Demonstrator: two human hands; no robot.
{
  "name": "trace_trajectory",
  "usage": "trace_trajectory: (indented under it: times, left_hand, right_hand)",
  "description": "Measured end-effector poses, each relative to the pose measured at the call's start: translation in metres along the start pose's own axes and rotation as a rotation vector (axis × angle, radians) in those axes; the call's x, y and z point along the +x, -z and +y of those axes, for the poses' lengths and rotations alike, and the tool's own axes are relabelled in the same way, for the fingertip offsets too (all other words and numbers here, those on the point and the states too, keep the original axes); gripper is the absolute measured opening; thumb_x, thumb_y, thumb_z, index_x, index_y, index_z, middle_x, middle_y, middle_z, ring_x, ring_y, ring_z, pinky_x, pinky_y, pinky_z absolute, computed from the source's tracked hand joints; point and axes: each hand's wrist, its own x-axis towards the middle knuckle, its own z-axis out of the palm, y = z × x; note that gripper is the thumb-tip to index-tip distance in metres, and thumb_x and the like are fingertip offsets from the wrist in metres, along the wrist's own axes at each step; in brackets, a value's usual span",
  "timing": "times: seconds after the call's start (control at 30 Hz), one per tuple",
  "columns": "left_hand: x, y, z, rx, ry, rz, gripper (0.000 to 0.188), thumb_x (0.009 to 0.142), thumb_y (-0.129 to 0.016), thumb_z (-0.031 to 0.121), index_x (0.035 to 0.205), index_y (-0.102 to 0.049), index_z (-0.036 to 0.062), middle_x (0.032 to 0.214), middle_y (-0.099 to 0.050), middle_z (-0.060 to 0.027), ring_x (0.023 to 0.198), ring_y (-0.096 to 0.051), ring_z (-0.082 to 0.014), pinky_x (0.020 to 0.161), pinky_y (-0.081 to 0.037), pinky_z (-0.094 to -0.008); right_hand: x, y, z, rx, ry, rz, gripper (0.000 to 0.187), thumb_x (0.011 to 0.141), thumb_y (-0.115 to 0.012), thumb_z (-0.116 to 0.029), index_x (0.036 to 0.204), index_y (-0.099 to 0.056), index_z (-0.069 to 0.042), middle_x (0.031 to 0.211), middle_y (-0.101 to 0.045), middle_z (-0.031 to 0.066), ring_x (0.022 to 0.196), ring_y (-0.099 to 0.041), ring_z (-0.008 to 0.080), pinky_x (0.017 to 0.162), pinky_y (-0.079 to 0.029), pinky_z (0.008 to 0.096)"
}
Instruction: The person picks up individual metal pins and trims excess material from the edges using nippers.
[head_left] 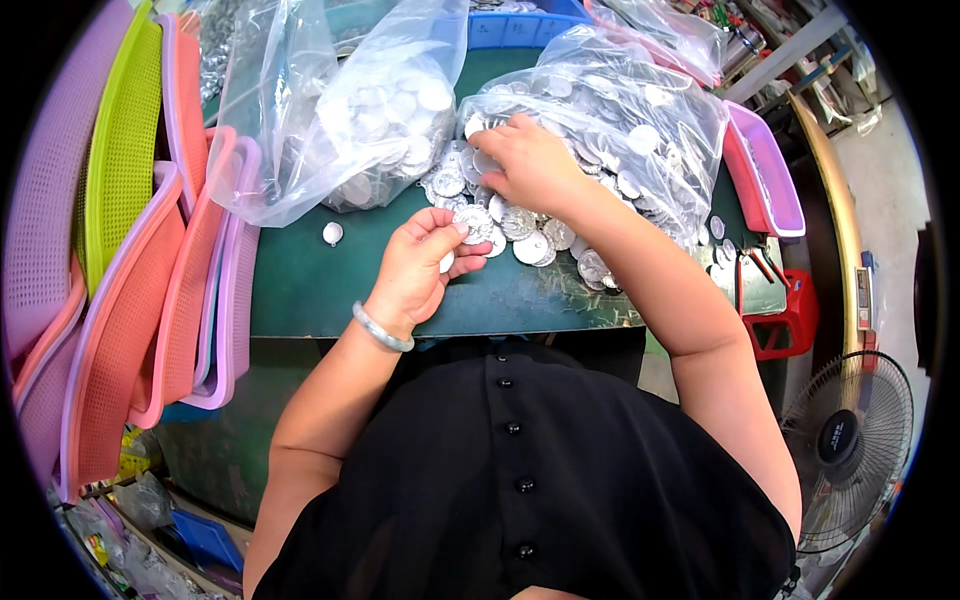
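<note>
In my left hand, silver round medallions are pinched between thumb and fingers; the patterned face of one medallion shows. A pale bangle circles that wrist. My right hand reaches over a loose pile of medallions, its thumb and fingers bent around a medallion at the pile's upper side. Part of its grip is hidden. The pile spills from a clear plastic bag full of like pieces. Another clear bag of silver discs stands to the left.
Stacked purple, green and coral plastic baskets crowd the left side. One lone disc lies on the green table. A pink-purple bin, a red tool holder and a fan are at right. A blue tray is behind.
</note>
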Motion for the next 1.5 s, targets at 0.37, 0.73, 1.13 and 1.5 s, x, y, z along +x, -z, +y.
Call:
trace_trajectory:
  times: [0.37,0.73,1.13,1.5]
  left_hand:
    - [-0.006,0.004,0.005,-0.018,-0.012,-0.037,0.005,0.082,-0.053,0.003,0.084,-0.050,0.0069,0.082,-0.059,-0.0059,0.085,-0.062,-0.0238,0.069,-0.052,-0.0284]
    - [-0.011,0.006,0.008,-0.019,0.009,-0.028,0.005,0.082,-0.053,0.003,0.081,-0.051,0.0072,0.081,-0.060,-0.0070,0.078,-0.063,-0.0220,0.065,-0.052,-0.0283]
    - [-0.020,0.003,0.007,-0.080,-0.051,-0.037,0.005,0.082,-0.053,0.001,0.081,-0.050,0.0051,0.083,-0.060,-0.0090,0.081,-0.062,-0.0239,0.069,-0.052,-0.0279]
    - [-0.024,-0.015,-0.005,-0.004,-0.066,-0.140,0.008,0.082,-0.052,-0.001,0.084,-0.048,0.0060,0.088,-0.060,-0.0103,0.082,-0.062,-0.0213,0.071,-0.052,-0.0278]
  right_hand:
    - [0.006,-0.008,-0.009,-0.150,0.015,0.006,0.027,0.068,-0.052,-0.002,0.095,-0.052,-0.003,0.072,-0.058,0.0108,0.076,-0.056,0.0295,0.063,-0.046,0.0388]
    - [0.057,0.044,0.031,0.776,-0.647,-0.270,0.023,0.070,-0.054,-0.006,0.091,-0.060,0.001,0.064,-0.060,0.0092,0.059,-0.057,0.0145,0.054,-0.046,0.0305]
    - [0.064,0.078,0.021,0.862,-0.413,-0.051,0.026,0.079,-0.057,-0.009,0.102,-0.056,0.003,0.078,-0.061,0.0059,0.065,-0.057,0.0097,0.057,-0.046,0.0231]
    - [-0.060,0.039,-0.047,1.174,-0.423,-0.110,0.028,0.079,-0.057,0.000,0.107,-0.053,0.002,0.081,-0.059,0.0010,0.075,-0.054,0.0060,0.069,-0.044,0.0218]
